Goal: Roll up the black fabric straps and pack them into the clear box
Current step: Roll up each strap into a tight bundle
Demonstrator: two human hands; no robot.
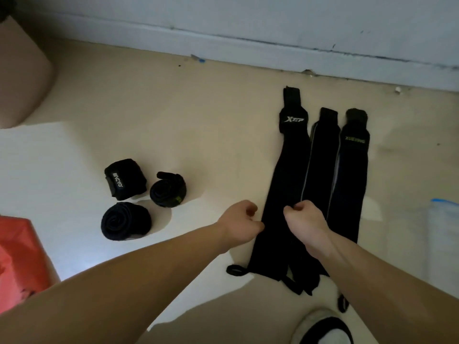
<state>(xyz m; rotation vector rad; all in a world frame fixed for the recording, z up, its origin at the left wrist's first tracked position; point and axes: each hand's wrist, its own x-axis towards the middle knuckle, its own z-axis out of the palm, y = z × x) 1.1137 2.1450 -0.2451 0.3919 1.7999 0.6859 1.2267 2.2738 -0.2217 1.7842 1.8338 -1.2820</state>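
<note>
Fingers (288, 210) of the right hand (304, 218) pinch the leftmost flat strap (290, 165) at 3 o'clock, while the left hand (242, 220) curls at its edge, grip unclear, probably to begin rolling it like the three rolls (125, 180) at 8 o'clock.

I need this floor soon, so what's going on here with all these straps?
A person is partway through rolling black straps. Three rolls lie on the floor at left; three flat straps lie side by side at right. The left hand, fingers curled, is at the leftmost strap's edge; the right hand is curled on top of the straps. Whether either grips anything is unclear.
</note>
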